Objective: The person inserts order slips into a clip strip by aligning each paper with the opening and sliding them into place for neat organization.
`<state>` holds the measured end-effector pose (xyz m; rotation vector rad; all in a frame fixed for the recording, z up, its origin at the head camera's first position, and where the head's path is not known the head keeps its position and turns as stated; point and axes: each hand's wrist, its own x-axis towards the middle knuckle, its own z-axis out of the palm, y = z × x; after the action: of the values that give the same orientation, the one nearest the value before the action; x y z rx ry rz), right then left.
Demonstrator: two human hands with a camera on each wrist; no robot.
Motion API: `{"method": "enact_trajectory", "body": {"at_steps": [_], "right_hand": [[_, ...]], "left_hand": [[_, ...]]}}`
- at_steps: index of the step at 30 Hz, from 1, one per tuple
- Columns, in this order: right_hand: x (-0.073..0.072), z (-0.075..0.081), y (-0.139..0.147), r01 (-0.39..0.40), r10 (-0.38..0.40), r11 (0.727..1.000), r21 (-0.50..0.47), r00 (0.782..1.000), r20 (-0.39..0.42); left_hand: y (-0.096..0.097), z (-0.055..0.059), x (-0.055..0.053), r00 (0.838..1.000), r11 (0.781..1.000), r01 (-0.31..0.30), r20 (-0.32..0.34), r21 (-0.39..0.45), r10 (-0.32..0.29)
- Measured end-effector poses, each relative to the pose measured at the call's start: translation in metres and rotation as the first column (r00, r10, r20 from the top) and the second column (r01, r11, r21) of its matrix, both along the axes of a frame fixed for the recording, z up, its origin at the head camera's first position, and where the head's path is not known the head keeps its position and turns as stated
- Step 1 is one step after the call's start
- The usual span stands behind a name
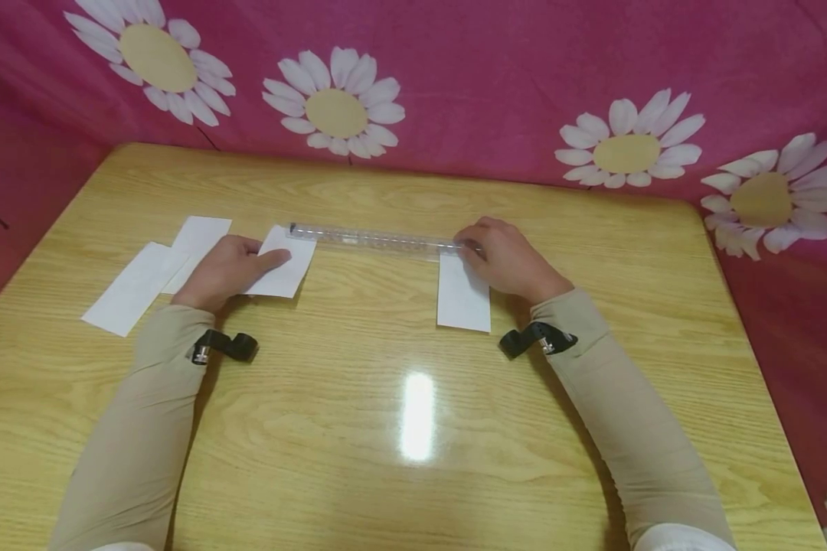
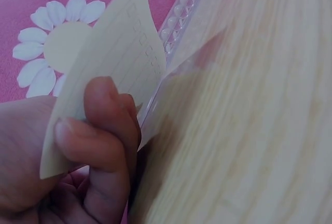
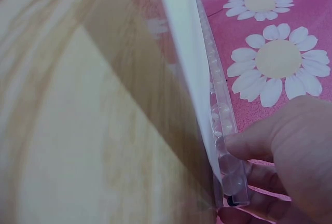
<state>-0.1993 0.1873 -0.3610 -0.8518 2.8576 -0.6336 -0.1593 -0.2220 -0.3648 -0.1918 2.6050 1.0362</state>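
Observation:
Between the hands lies a long clear plastic strip [image 1: 379, 240] with a row of round bubbles along it. My left hand [image 1: 222, 269] pinches a white paper card [image 1: 291, 279] between thumb and fingers, its upper part at the strip's left end. In the left wrist view, faint printed lines and small boxes show on this card [image 2: 116, 53]. My right hand [image 1: 517, 260] grips the right end of the strip [image 3: 224, 112], thumb on the near side and fingers beneath. A second white card [image 1: 463, 302] hangs from that end, close by the right fingers.
Two more white cards, one [image 1: 127, 289] overlapping the other [image 1: 203, 229], lie on the wooden table [image 1: 331, 428] left of my left hand. A pink curtain [image 1: 469, 92] with white daisies rises behind the table's far edge.

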Motion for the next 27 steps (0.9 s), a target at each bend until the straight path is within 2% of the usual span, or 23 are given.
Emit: {"method": "enact_trajectory", "body": {"at_steps": [11,27], "right_hand": [[0.0005,0.0004,-0.0004,0.004,-0.004,1.0,0.001,1.0,0.01],[0.0016,0.0014,-0.0011,0.009,-0.009,1.0,0.007,1.0,0.014]], "left_hand": [[0.0032,-0.0003,0.0012,1.0,0.997,-0.009,0.029,0.072,0.007],[0.0095,0.0011,0.0013,0.999,0.997,-0.017,0.041,0.069,0.015]]}}
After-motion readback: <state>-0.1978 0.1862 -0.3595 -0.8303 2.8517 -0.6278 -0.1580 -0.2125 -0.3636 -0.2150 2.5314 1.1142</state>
